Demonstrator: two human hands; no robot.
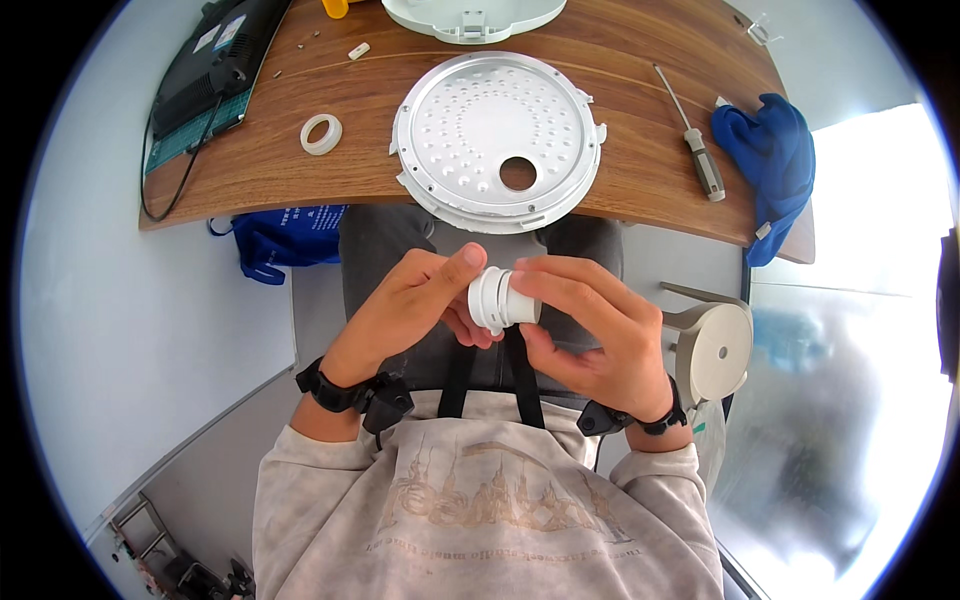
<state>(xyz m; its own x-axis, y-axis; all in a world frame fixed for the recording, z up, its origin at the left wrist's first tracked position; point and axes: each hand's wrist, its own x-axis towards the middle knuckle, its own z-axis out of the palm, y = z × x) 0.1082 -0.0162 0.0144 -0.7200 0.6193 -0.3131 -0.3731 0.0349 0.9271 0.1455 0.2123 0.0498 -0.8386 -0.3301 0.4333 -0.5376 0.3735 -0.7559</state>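
Printed beige sweatshirt (500, 510): six o'clock. Stepped white plastic collar (497, 301): dial centre, clamped in fingers of left hand (420, 300) and right hand (610, 335). Dimpled pale disc (490, 130): twelve o'clock, overhanging edge of wooden desk (325, 185). Possible mishaps: collar drop, from slack fingertips; disc fall, from knuckle nudge.

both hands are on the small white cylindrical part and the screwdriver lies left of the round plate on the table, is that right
Not quite: the screwdriver lies right of the round plate on the table, as the head view shows. The left hand and right hand are indeed on the small white cylindrical part.
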